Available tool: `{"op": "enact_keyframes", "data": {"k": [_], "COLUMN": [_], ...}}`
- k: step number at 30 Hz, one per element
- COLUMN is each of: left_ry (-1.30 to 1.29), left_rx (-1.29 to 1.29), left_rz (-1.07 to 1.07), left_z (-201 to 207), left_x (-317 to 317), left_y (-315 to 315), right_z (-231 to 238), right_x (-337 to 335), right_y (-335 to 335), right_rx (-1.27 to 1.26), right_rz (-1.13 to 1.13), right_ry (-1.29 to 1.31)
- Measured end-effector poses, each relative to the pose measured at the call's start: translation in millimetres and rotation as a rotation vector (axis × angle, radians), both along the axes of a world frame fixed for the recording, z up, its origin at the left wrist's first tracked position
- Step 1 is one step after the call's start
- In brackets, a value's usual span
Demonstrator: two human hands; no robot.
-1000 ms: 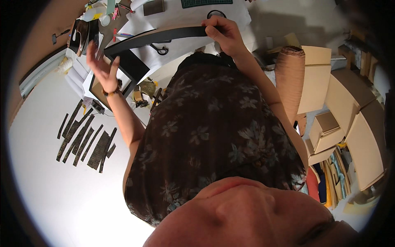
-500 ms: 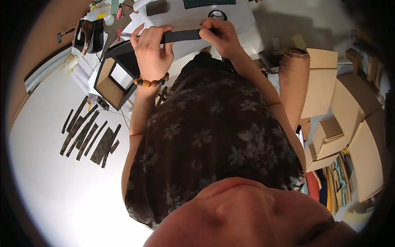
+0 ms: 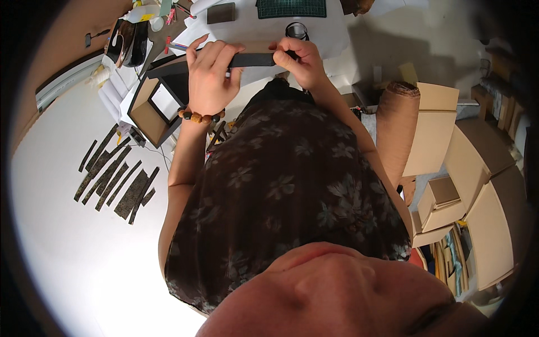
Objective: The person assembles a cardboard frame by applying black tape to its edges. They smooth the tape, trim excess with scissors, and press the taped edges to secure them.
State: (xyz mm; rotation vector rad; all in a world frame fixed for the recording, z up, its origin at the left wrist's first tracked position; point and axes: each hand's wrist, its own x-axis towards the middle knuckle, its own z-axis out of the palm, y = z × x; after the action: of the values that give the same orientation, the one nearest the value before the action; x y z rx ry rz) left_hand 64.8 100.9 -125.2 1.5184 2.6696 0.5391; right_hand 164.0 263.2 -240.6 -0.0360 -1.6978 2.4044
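Both of my hands hold a flat piece (image 3: 254,59) with a black strip-like edge and a tan face behind it, raised near the far table edge. My left hand (image 3: 212,72), with a bead bracelet (image 3: 199,118) at its wrist, is curled over the left end. Its fingers hide that end. At the right end, my right hand (image 3: 301,60) pinches the piece between thumb and fingers. How far the tan part reaches behind my hands cannot be seen. Just beyond the right hand lies a black ring-shaped roll (image 3: 296,31).
Left of my arm stands a black open box frame (image 3: 147,109) with a tan inside. Dark strips (image 3: 115,181) lie on a white surface. A green cutting mat (image 3: 292,8) and grey square (image 3: 221,12) are at the back. Rolled brown fabric (image 3: 396,135) and cardboard boxes (image 3: 431,129) stand right.
My hands and the piece sit slightly lower in the picture, and more of its tan face shows. The surroundings have shifted a little as the view moved. Both hands keep their hold.
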Motion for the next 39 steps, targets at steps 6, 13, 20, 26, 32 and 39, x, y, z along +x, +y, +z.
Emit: {"op": "enact_keyframes", "data": {"k": [6, 13, 20, 26, 32, 39], "left_ry": [-0.129, -0.043, -0.035, -0.045, -0.038, -0.061], "left_rx": [0.172, 0.184, 0.2, 0.187, 0.186, 0.194], "left_rz": [-0.046, -0.025, -0.009, 0.003, -0.005, 0.004], "left_z": [-5, -13, -17, -15, -16, -16], "left_x": [6, 5, 5, 3, 3, 3], "left_y": [21, 20, 21, 23, 23, 23], "right_z": [-3, 21, 30, 27, 29, 33], "right_x": [-7, 4, 3, 1, 1, 3], "right_y": [0, -1, -2, 1, 2, 3], "right_rx": [-0.074, -0.226, -0.317, -0.278, -0.271, -0.257], "right_rz": [-0.016, -0.062, -0.082, -0.064, -0.073, -0.069], "right_ry": [0.002, -0.062, -0.105, -0.048, -0.078, -0.111]}}
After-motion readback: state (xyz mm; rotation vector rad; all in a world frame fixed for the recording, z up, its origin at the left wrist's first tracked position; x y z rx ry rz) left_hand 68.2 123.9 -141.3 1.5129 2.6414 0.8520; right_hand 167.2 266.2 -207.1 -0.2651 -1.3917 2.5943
